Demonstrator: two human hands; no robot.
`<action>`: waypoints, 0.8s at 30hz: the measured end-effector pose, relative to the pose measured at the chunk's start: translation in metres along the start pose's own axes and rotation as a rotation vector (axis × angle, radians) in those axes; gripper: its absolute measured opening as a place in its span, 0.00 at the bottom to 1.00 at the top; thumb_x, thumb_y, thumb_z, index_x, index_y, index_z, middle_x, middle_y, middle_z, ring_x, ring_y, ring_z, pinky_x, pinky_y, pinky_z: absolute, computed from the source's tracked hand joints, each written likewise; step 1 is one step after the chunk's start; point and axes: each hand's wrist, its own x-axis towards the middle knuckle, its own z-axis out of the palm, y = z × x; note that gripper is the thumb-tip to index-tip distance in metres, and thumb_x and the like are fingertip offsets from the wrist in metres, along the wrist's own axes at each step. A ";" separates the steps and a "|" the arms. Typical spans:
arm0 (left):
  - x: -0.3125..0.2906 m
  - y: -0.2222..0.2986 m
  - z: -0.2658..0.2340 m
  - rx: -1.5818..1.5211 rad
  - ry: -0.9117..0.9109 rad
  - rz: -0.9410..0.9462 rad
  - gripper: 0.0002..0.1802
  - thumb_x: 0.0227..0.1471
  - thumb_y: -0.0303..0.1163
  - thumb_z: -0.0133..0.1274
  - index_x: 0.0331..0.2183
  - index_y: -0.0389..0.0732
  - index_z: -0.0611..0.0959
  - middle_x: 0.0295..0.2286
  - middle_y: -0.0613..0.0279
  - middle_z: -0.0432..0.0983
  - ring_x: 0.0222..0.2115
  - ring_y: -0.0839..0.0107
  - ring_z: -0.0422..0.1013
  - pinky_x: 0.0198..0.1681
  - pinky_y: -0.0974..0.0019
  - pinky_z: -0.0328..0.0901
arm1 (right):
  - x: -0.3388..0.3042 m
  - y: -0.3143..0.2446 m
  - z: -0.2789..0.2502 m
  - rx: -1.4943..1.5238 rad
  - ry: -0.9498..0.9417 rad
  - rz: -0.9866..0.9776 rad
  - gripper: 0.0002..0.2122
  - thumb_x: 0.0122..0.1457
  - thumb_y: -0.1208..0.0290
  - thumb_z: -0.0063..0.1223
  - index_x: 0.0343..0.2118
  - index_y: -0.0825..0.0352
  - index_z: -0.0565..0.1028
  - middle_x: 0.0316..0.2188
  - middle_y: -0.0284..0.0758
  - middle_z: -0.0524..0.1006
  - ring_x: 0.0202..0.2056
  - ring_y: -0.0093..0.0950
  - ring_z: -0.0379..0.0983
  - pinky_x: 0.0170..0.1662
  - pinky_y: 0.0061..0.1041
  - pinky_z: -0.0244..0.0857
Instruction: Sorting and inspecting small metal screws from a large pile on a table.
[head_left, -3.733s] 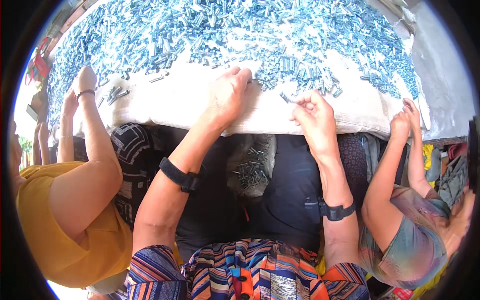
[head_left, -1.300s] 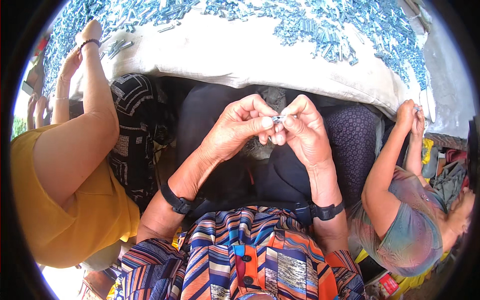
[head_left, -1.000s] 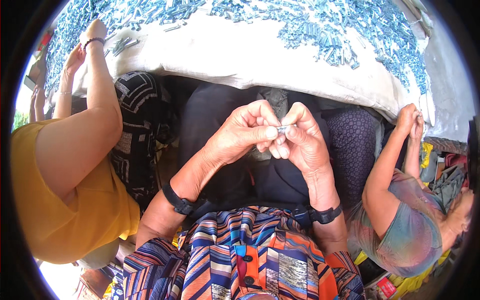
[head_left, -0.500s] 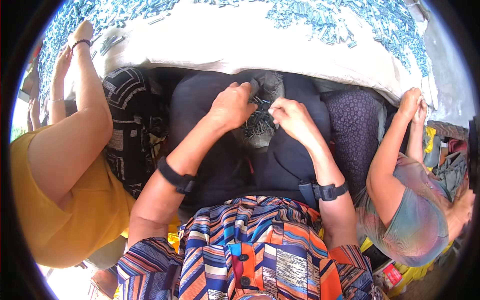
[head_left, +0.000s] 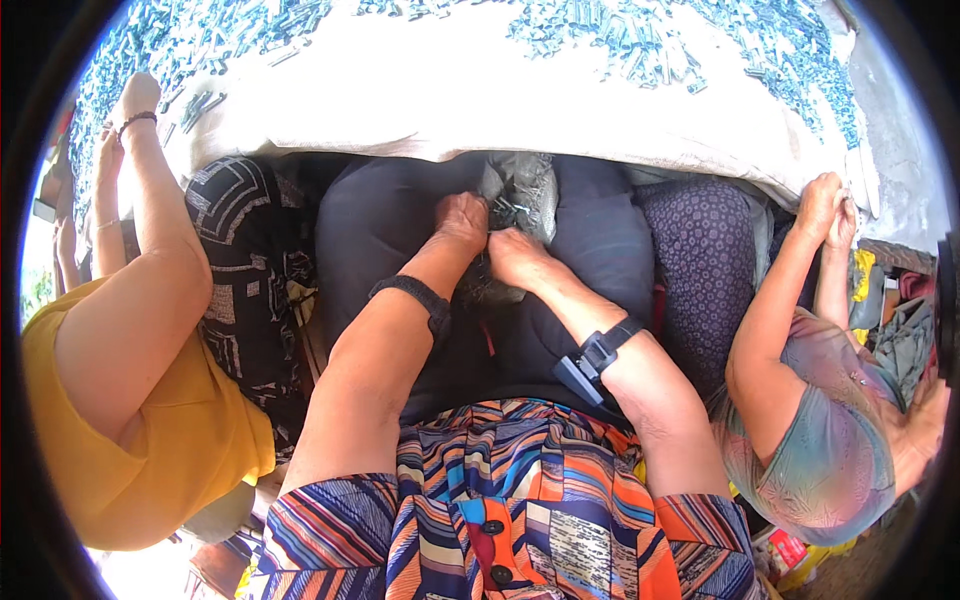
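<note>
A crumpled grey bag (head_left: 535, 180) lies between my thighs, holding small dark metallic pieces (head_left: 512, 211). My left hand (head_left: 463, 220) is closed at the bag's left side, its fingertips turned down and mostly hidden. Just below and to the right, my right hand (head_left: 514, 257) is closed too, knuckles up, almost touching the left one. Whatever the fingers hold is too small or too covered to make out. Black straps circle both my forearms, and the right strap (head_left: 598, 352) carries a small box.
Ahead, a pale cloth-covered surface (head_left: 400, 100) bears many small blue-grey tubular pieces (head_left: 620, 35). Its cloth edge hangs just beyond my knees. A person in a yellow top (head_left: 150, 420) sits close at left; another in a patterned grey-green top (head_left: 815, 430) sits at right, hands at the cloth edge.
Both my hands have moved nearer my body and closer together over the bag, covering more of the dark pieces. At left, the other person's hand has come down slightly.
</note>
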 end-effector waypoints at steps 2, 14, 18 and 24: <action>-0.002 0.004 -0.008 -0.046 0.066 0.007 0.09 0.49 0.30 0.47 0.31 0.41 0.82 0.32 0.50 0.78 0.35 0.55 0.76 0.37 0.58 0.70 | 0.013 0.009 0.016 0.064 0.005 0.016 0.11 0.49 0.74 0.47 0.34 0.72 0.77 0.37 0.49 0.76 0.43 0.44 0.72 0.45 0.39 0.66; -0.054 -0.043 -0.090 -0.027 0.358 0.169 0.09 0.45 0.28 0.45 0.24 0.39 0.81 0.23 0.49 0.77 0.28 0.54 0.76 0.32 0.56 0.69 | 0.065 -0.008 0.053 -0.252 -0.039 -0.013 0.21 0.57 0.68 0.39 0.55 0.63 0.66 0.57 0.38 0.63 0.60 0.37 0.54 0.62 0.39 0.45; -0.066 -0.055 -0.092 -0.110 0.398 0.163 0.07 0.44 0.27 0.46 0.22 0.38 0.79 0.21 0.49 0.76 0.27 0.53 0.75 0.31 0.54 0.69 | 0.060 0.014 0.049 -0.375 -0.157 0.029 0.21 0.59 0.67 0.35 0.57 0.59 0.64 0.59 0.34 0.62 0.61 0.34 0.54 0.63 0.41 0.40; -0.082 -0.065 -0.107 -0.125 0.425 0.117 0.05 0.42 0.26 0.47 0.23 0.39 0.79 0.22 0.49 0.76 0.27 0.52 0.75 0.31 0.54 0.69 | 0.071 0.066 0.041 -0.353 -0.303 0.294 0.17 0.58 0.64 0.41 0.49 0.57 0.74 0.53 0.32 0.70 0.58 0.31 0.60 0.53 0.38 0.57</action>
